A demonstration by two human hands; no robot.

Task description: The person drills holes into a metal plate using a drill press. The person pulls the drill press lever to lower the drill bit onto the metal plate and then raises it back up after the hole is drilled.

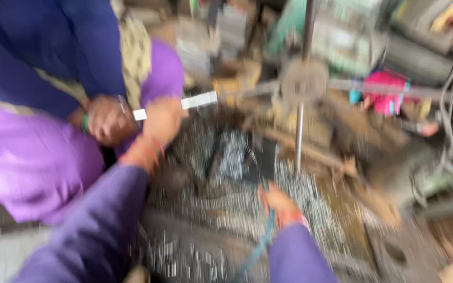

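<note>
The whole view is blurred by motion. My left hand (162,121), in a purple sleeve with a red thread at the wrist, is closed on a flat white strip (199,100) that sticks out to the right. Another person's hand (106,120) sits right beside mine at the strip's left end. My right hand (277,200) is low in the middle, resting over a heap of shiny metal shavings (226,157). It seems to grip a thin blue cord (259,245) that runs down toward the bottom edge.
A person in purple and dark blue clothing (32,152) crouches at the left. An upright metal rod with a round disc (304,81) stands behind the shavings. A pink object (389,91), grey cables (449,105) and cluttered machine parts fill the right side.
</note>
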